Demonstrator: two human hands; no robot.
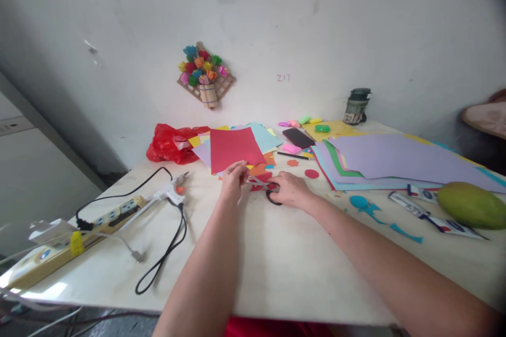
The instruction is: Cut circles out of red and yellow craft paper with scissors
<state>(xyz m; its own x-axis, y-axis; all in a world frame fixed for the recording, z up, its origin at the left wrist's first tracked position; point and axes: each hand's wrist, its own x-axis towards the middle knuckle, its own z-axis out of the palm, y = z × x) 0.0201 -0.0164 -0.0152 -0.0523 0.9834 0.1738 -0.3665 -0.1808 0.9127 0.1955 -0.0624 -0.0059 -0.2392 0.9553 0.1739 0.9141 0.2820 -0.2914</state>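
My right hand (291,189) holds black-handled scissors (273,196), whose blades point left towards my other hand. Fingers pinched together, my left hand (235,180) is at the blade tips; what it holds is too small to make out. Small red paper pieces (258,187) lie under and around the blades. Just behind the hands, a red paper sheet (233,148) rests on a pile of coloured sheets, with orange scraps (259,170) at its front edge. A red paper circle (312,174) lies to the right of the scissors.
A glue gun (172,189) with a looped cable and a power strip (106,219) are at left. Large coloured sheets (399,155), blue cutouts (363,204), glue tubes (411,205) and a green mango (470,204) occupy the right. A red bag (169,145) and bottle (357,107) stand behind.
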